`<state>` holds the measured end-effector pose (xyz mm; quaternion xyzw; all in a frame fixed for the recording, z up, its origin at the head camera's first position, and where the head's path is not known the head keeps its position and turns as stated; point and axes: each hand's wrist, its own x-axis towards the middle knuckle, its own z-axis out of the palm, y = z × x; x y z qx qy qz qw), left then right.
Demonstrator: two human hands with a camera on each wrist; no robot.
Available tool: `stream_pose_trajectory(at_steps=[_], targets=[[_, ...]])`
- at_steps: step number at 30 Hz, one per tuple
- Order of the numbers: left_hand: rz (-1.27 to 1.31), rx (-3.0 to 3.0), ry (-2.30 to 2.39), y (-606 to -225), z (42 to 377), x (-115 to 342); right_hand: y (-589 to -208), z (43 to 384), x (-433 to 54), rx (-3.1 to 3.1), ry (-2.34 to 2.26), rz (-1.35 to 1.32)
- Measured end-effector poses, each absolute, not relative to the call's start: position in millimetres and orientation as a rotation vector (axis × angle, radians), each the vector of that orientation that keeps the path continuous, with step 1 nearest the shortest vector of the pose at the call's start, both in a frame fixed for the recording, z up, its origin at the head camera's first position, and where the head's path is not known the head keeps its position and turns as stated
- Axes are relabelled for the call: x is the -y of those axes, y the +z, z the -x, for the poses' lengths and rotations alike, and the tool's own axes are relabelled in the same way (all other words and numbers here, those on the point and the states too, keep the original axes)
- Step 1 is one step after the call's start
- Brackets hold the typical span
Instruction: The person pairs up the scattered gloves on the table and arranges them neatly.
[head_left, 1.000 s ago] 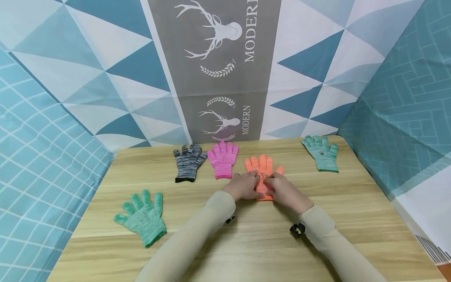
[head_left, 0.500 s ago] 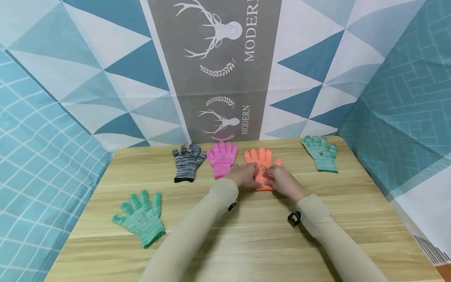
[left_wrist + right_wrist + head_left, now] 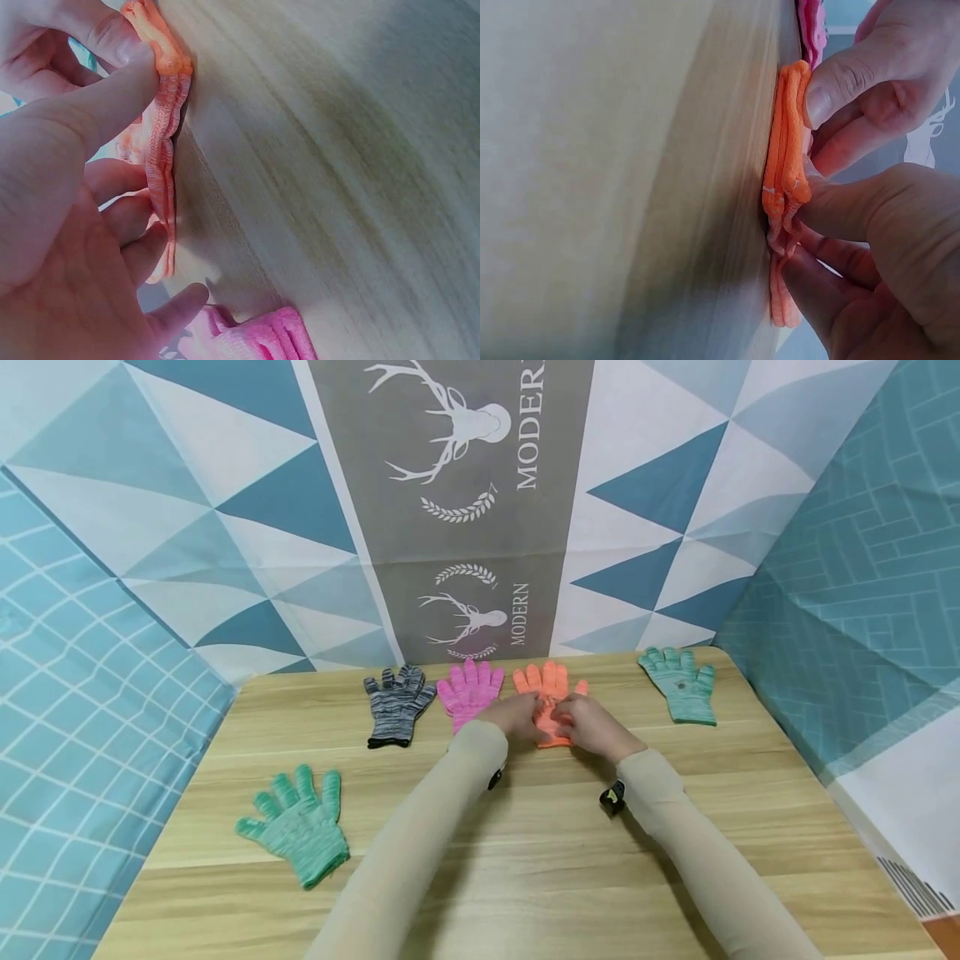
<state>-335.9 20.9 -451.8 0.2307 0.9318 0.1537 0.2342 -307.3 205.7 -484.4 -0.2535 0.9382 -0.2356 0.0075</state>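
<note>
An orange knit glove (image 3: pixel 551 727) lies on the table, fingers pointing away, at the back right of the middle. My left hand (image 3: pixel 517 714) holds its left side; in the left wrist view, the thumb (image 3: pixel 124 97) lies at the cuff and bent fingers touch the fabric further along. My right hand (image 3: pixel 596 727) grips the right side; in the right wrist view, its thumb (image 3: pixel 840 210) and fingers gather the knit into a small fold. Just left of it, a pink glove (image 3: pixel 468 689) lies partly hidden behind my left hand and sleeve.
Left of the pink glove lies a grey-black glove (image 3: pixel 395 706). A green glove (image 3: pixel 300 827) is at the table's left, another green glove (image 3: pixel 681 685) at the back right. A patterned cloth wall (image 3: pixel 480 543) rises behind the wooden table (image 3: pixel 525 877).
Both hands have slid the orange glove away from me, toward the back edge and slightly left, now level with the pink glove. The other gloves have stayed put.
</note>
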Motion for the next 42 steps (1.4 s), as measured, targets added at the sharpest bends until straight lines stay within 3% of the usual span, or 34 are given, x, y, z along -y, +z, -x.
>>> stream_pose_trajectory(at_steps=[42], targets=[[-0.589,-2.671,0.209,-455,338,-30,-479,313,-198,-2.904,-0.662,0.633]])
